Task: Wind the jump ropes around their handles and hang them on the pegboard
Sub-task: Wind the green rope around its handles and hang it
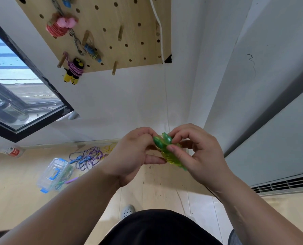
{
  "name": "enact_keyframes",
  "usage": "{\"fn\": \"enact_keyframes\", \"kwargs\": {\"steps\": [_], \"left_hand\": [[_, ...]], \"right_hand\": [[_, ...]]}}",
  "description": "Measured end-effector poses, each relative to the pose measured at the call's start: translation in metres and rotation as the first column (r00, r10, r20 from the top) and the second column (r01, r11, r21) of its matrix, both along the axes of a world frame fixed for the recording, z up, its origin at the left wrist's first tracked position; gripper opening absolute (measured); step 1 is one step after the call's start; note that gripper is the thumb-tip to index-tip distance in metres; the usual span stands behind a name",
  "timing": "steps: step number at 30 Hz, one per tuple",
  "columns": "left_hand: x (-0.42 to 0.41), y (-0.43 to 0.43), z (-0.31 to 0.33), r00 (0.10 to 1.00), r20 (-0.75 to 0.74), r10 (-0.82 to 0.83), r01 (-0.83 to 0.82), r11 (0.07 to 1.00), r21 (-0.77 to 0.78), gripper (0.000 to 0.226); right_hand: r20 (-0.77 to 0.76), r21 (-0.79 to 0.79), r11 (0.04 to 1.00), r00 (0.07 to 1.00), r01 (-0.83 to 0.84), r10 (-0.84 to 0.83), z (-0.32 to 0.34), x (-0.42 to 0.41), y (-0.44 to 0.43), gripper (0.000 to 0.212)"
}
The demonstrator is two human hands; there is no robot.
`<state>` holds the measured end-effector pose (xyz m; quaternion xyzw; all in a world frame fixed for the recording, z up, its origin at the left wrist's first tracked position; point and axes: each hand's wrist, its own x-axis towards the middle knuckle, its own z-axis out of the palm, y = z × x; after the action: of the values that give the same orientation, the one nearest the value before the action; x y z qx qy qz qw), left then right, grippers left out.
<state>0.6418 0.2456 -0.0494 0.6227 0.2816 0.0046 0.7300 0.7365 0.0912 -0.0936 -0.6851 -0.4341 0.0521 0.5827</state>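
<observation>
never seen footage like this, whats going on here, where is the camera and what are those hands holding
There is no machine here. A person wears one wide-angle camera on the head, looking forward and down, so you see their own two arms. The left hand and the right hand both pinch a green jump rope, with its cord wound round the handles. On the wall above hangs a wooden pegboard. Wound ropes already hang on its pegs, among them a pink rope, a blue rope and a yellow-and-black rope. Down on the floor lie a clear plastic box and a heap of loose ropes.
</observation>
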Motion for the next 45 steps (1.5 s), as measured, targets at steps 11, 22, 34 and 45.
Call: {"fn": "enact_keyframes", "kwargs": {"steps": [11,22,34,45], "left_hand": [[-0.004,0.016,-0.010,0.994,0.094,-0.055,0.085,0.936,-0.342,0.024],[-0.007,0.061,0.003,0.998,0.039,0.039,-0.032,0.985,-0.170,0.016],[-0.033,0.203,-0.005,0.999,0.004,0.045,-0.045,0.963,0.265,0.010],[-0.058,0.338,-0.027,0.985,0.085,0.148,-0.170,0.855,0.490,0.015]], "right_hand": [[-0.346,0.145,0.987,0.931,-0.067,0.114,-0.003,0.000,0.005,0.022],[-0.600,0.249,0.966,0.794,0.076,0.092,0.000,-0.016,0.072,0.030],[-0.308,-0.170,0.979,0.938,0.109,-0.158,0.022,-0.044,0.241,0.008],[-0.308,-0.255,0.955,0.923,0.152,-0.229,0.015,-0.081,0.375,0.031]]}}
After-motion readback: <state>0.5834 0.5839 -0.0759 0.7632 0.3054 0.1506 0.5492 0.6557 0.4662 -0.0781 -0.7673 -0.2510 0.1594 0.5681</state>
